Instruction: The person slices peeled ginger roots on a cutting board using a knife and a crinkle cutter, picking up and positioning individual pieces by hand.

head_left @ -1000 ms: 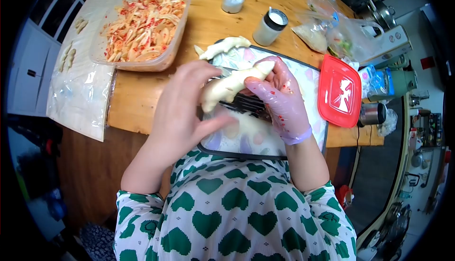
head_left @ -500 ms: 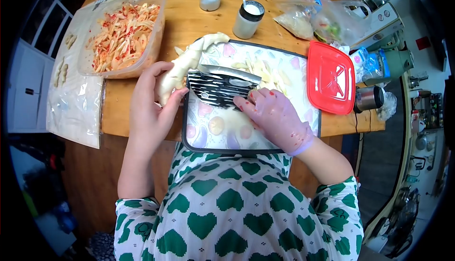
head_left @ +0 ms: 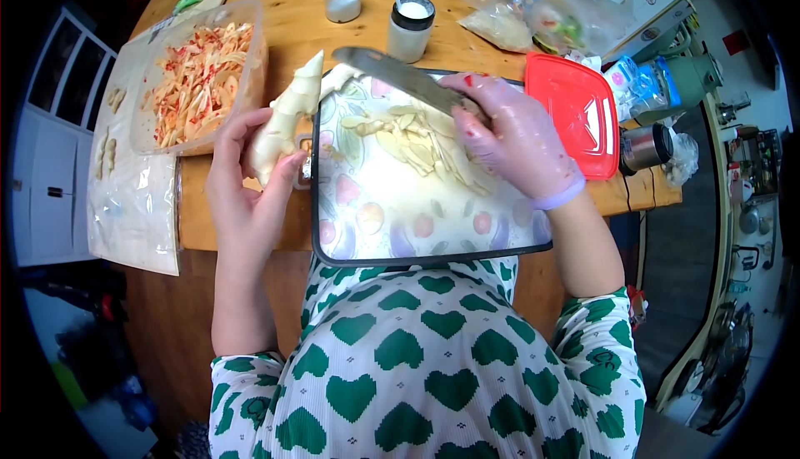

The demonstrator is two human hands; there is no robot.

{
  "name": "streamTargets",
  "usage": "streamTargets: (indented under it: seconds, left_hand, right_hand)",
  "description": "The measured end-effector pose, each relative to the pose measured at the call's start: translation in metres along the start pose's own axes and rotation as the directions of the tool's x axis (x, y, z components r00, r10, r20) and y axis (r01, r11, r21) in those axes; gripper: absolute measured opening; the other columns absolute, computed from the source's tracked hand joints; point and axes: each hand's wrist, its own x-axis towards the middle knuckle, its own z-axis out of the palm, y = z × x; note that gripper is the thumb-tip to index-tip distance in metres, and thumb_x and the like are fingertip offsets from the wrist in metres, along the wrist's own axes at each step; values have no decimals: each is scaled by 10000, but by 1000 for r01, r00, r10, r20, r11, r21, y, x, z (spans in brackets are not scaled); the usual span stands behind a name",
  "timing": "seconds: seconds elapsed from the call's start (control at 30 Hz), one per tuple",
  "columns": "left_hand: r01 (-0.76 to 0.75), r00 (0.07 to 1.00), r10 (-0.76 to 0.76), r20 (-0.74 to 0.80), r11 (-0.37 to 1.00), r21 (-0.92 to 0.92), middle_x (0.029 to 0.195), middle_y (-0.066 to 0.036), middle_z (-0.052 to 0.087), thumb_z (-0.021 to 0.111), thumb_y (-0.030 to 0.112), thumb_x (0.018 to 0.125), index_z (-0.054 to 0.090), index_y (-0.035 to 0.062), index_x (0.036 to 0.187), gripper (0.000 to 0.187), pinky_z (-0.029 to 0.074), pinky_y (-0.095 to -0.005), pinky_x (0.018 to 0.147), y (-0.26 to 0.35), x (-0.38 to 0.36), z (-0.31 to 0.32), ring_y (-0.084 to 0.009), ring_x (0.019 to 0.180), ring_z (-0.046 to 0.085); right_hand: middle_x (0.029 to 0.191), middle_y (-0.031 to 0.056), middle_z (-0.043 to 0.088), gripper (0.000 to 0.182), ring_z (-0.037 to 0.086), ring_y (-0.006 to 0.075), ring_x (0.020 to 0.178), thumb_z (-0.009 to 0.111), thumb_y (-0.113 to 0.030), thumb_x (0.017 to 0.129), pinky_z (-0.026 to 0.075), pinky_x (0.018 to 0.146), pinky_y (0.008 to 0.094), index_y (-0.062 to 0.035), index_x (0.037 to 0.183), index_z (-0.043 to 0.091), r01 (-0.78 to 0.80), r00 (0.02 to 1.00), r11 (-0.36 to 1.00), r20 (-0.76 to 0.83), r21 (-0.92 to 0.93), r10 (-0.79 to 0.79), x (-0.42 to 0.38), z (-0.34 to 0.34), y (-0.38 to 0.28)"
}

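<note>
My left hand (head_left: 250, 155) is wrapped round a knobbly, pale piece of peeled ginger (head_left: 287, 117), its pointed end up, just left of the cutting board (head_left: 375, 238). In my right hand (head_left: 521, 138), which wears a thin purplish glove with red specks, is a kitchen knife (head_left: 400, 75). The blade is held above the board and points left towards the ginger, apart from it. Thin pale slices (head_left: 417, 146) lie in a loose pile on the patterned board below. Another pale piece (head_left: 337, 80) rests at the board's far left corner.
At the left stands a clear plastic tub (head_left: 204, 84) of pale slices mixed with red bits, on a plastic-covered sheet (head_left: 133, 217). Two jars (head_left: 411, 30) stand beyond the board. A red lid (head_left: 571, 113) is at the right, with plastic bags (head_left: 575, 21) behind it.
The knife has gone from flat over the board to raised and turned nearly edge-on, and my right hand has moved up and right. The ginger now stands more upright, left of the board.
</note>
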Motion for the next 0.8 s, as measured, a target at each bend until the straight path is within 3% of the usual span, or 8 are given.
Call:
streamTargets:
  seconds: [0.07,0.17,0.2,0.3,0.33,0.5,0.63,0.8]
  left_hand:
    - [4,1000,-5,31,1000,25,1354,-110,641,816,-2,915,593,2,1366,503,528,-326,1038,-1,-2,-1,-195,1236,632]
    - [-39,991,32,129,998,51,1327,-115,641,840,27,888,612,-2,1321,491,529,-318,996,-7,-4,-5,-203,1206,636]
    - [-93,977,83,197,995,45,1308,-117,644,851,40,877,620,-1,1304,488,527,-317,982,-12,-3,-9,-209,1192,638]
    - [-289,887,238,395,955,73,1216,-134,689,886,136,856,681,13,1190,411,514,-344,911,-13,2,-7,-268,1094,645]
    - [-329,846,265,463,942,61,1211,-134,701,883,151,856,686,17,1180,402,508,-364,926,-11,5,-5,-285,1082,647]
    - [-385,725,303,619,923,-2,1196,-117,724,833,170,890,685,35,1144,323,492,-434,998,-8,9,26,-323,1107,650]
    - [-438,684,203,701,882,172,1276,-91,701,817,168,876,704,80,1162,320,459,-440,1062,-10,16,44,-319,1220,611]
    - [-555,729,287,621,779,291,1321,-77,689,833,211,852,736,111,1199,374,431,-490,1085,10,12,49,-330,1215,595]
  right_hand:
    - [1126,223,736,361,733,374,968,677,-245,1017,583,834,442,-50,1320,694,-52,999,990,5,130,52,-6,-14,3]
    - [1008,195,737,356,731,326,892,707,-280,1025,570,813,421,-47,1295,703,-164,963,957,250,238,103,-25,-28,13]
    - [911,161,730,344,719,283,827,721,-293,1026,564,794,407,-59,1278,715,-268,913,949,358,165,195,-31,-27,15]
    - [913,178,741,320,731,353,824,716,-287,1028,569,755,418,-82,1273,717,-215,892,954,440,207,106,-49,-19,17]
    - [948,206,735,313,725,395,862,718,-277,1022,571,762,430,-83,1268,715,-289,867,944,462,159,188,-52,-18,16]
    - [953,231,718,292,710,420,876,711,-247,1015,565,762,446,-69,1247,709,-347,901,932,313,105,300,-52,-19,32]
    - [931,236,708,291,697,423,851,704,-237,1020,558,748,453,-54,1247,707,-398,882,905,333,149,333,-52,-19,28]
    - [916,223,716,261,701,422,841,672,-207,1038,560,737,460,-54,1247,706,-259,939,964,249,62,236,-61,-24,11]
